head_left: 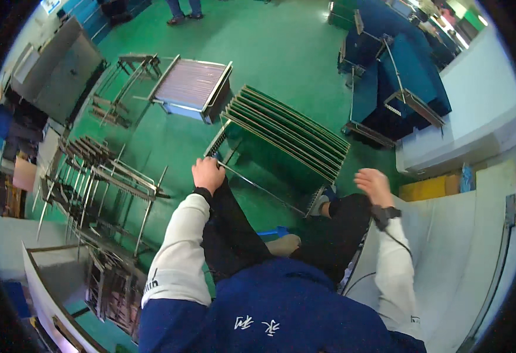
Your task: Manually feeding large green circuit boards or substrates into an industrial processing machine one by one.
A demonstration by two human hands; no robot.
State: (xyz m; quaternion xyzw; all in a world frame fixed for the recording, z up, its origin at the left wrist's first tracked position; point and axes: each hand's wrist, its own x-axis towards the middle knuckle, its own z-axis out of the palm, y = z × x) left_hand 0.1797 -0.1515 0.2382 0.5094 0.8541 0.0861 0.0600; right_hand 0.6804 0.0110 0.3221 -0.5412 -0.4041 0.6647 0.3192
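In front of my legs stands a metal slotted rack holding several thin, dark green panels on edge, side by side. The panels fill its far part; between them and the rack's near bar there is a gap. My left hand is closed around the near left corner of the rack's frame. Past the rack's near right corner, my right hand is raised in the air, fingers stretched out and holding nothing. A black band with a cable circles my right wrist.
Beyond stands another rack full of brownish panels. Empty metal racks crowd the left. Large dark blue panels lean in frames at the right. A yellow box lies by the white wall. A person's legs show at the far end.
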